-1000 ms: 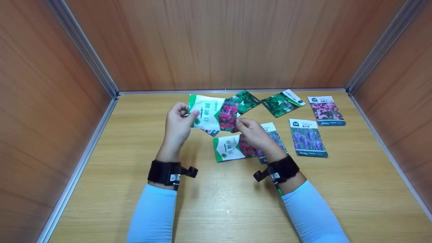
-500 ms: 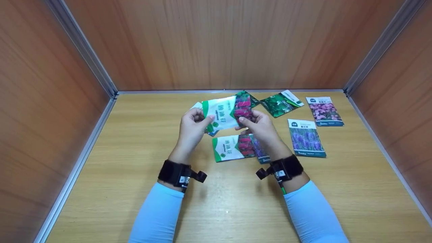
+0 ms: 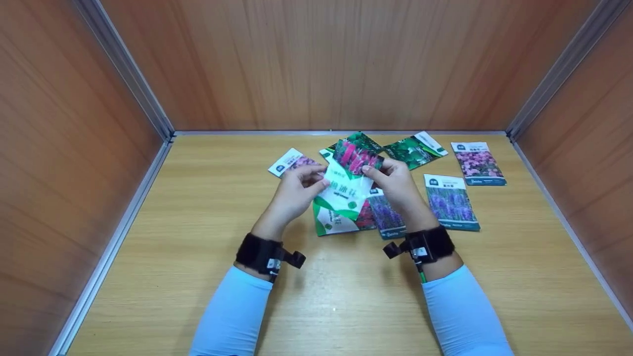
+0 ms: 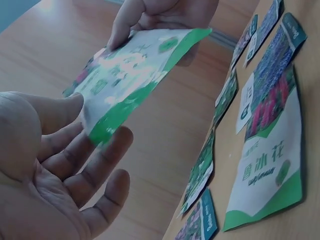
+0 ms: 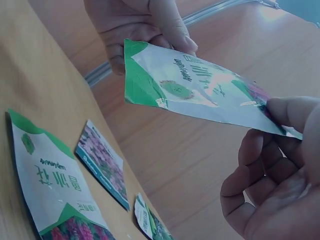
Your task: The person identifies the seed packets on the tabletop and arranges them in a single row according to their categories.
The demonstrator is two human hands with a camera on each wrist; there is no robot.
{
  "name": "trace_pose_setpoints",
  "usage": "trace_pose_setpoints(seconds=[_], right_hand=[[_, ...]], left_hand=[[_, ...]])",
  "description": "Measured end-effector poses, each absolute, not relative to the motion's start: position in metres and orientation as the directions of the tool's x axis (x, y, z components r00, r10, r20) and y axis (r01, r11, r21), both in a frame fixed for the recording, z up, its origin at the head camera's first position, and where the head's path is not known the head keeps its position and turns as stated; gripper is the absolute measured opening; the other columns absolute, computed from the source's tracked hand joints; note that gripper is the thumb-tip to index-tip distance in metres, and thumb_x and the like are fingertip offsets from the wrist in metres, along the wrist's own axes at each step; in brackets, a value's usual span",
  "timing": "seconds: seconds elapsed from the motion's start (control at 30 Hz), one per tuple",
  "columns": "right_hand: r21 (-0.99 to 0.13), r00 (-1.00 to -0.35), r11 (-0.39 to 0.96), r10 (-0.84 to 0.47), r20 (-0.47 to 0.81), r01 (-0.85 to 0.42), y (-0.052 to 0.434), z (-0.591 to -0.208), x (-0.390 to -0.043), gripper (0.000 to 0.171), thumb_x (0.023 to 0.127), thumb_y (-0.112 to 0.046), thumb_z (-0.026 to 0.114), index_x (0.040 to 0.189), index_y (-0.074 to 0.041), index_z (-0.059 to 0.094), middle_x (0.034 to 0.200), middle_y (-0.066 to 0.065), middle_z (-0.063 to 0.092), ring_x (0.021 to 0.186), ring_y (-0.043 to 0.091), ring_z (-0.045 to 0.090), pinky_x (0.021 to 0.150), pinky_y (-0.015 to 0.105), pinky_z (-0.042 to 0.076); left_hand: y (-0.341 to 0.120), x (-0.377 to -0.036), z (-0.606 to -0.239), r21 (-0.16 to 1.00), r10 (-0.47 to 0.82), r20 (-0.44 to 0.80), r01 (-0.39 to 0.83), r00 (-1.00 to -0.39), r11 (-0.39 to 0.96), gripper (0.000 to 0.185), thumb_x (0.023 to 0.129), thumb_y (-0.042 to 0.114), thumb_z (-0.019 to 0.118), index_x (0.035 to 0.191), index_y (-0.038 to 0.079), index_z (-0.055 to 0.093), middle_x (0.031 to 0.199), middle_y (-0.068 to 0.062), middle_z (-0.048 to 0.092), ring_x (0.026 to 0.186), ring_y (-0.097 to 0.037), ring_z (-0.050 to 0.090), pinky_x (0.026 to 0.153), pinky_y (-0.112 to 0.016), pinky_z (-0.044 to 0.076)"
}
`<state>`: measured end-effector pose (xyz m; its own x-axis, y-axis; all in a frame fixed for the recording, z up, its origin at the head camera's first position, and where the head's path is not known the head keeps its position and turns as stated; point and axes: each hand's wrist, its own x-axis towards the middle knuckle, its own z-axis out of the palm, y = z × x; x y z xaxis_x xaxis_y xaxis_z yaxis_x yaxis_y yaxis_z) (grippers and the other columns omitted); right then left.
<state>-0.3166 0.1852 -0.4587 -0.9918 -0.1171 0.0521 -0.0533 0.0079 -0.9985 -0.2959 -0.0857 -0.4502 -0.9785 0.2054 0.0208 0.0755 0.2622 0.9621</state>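
Raised over the table, a white and green seed packet (image 3: 346,190) with pink flowers is held tilted between both hands. My right hand (image 3: 398,185) pinches its flowered end, thumb on the front and fingers curled behind. At the packet's left edge is my left hand (image 3: 296,193), its thumb at the edge and its other fingers loosely bent behind, as the left wrist view shows. Below lies a matching seed packet (image 3: 334,222), partly covered by the held one. Beside it is a purple-flowered packet (image 3: 388,215), overlapped by the right hand.
A pink-flowered packet (image 3: 287,160) lies behind the left hand. Green leafy packets (image 3: 415,151) are at the back. On the right lie another purple packet (image 3: 450,202) and a pink one (image 3: 478,163). Wooden panels (image 3: 326,64) wall the table (image 3: 316,306) at back and sides.
The held packet has moved right and turned from lying crosswise to slanting, its flowered end up. Both hands have shifted right, uncovering the pink-flowered packet at the left.
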Motion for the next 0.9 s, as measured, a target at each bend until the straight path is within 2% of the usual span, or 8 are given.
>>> trace_pose_setpoints(seconds=[0.13, 0.27, 0.43, 0.73, 0.9], right_hand=[[-0.998, -0.989, 0.025, -0.136, 0.06, -0.064, 0.184, -0.4588, -0.3162, 0.014, 0.112, -0.016, 0.072, 0.106, -0.01, 0.083, 0.098, -0.001, 0.073, 0.087, 0.014, 0.07, 0.083, 0.032, 0.065], [-0.996, -0.982, 0.046, -0.181, 0.061, -0.071, 0.1838, -0.4585, -0.3148, 0.011, 0.112, -0.017, 0.074, 0.111, -0.01, 0.082, 0.1, -0.001, 0.072, 0.091, 0.016, 0.067, 0.08, 0.031, 0.065], [-0.988, -0.962, 0.136, -0.271, 0.037, -0.077, 0.1828, -0.4584, -0.3125, 0.015, 0.109, -0.017, 0.077, 0.12, -0.009, 0.082, 0.102, 0.001, 0.077, 0.097, 0.022, 0.069, 0.078, 0.028, 0.065], [-0.983, -0.962, 0.166, -0.272, 0.035, -0.083, 0.1824, -0.4579, -0.3119, 0.012, 0.108, -0.015, 0.078, 0.113, -0.005, 0.081, 0.098, 0.002, 0.074, 0.092, 0.019, 0.069, 0.074, 0.029, 0.067], [-0.987, -0.964, 0.148, -0.266, 0.023, -0.064, 0.1832, -0.4575, -0.3118, 0.012, 0.109, -0.014, 0.076, 0.114, -0.004, 0.082, 0.098, 0.002, 0.074, 0.091, 0.019, 0.069, 0.073, 0.03, 0.068]], left_hand=[[-0.0791, -0.2958, -0.4532, 0.96, 0.194, 0.026, 0.079, -0.981, 0.269, 0.028, 0.108, 0.014, 0.079, 0.136, 0.009, 0.078, 0.12, -0.008, 0.079, 0.116, -0.022, 0.073, 0.106, -0.036, 0.064], [-0.0767, -0.2971, -0.4555, 0.984, 0.131, 0.034, 0.056, -0.991, 0.17, 0.016, 0.106, 0.007, 0.08, 0.122, 0.006, 0.078, 0.111, -0.008, 0.079, 0.103, -0.019, 0.074, 0.09, -0.028, 0.066], [-0.0758, -0.2988, -0.4565, 0.998, 0.07, -0.004, 0.001, -0.998, 0.068, 0.015, 0.107, 0.007, 0.079, 0.121, 0.008, 0.077, 0.107, -0.007, 0.077, 0.091, -0.017, 0.072, 0.074, -0.027, 0.067], [-0.0816, -0.3001, -0.4563, 0.997, 0.09, 0.002, 0.008, -0.996, 0.077, 0.024, 0.11, 0.008, 0.075, 0.133, 0.004, 0.08, 0.114, -0.011, 0.083, 0.092, -0.016, 0.076, 0.073, -0.027, 0.069], [-0.0839, -0.2991, -0.454, 0.997, 0.09, -0.002, 0.004, -0.996, 0.072, 0.025, 0.111, 0.008, 0.073, 0.135, 0.003, 0.079, 0.117, -0.013, 0.082, 0.093, -0.017, 0.077, 0.076, -0.028, 0.07]])
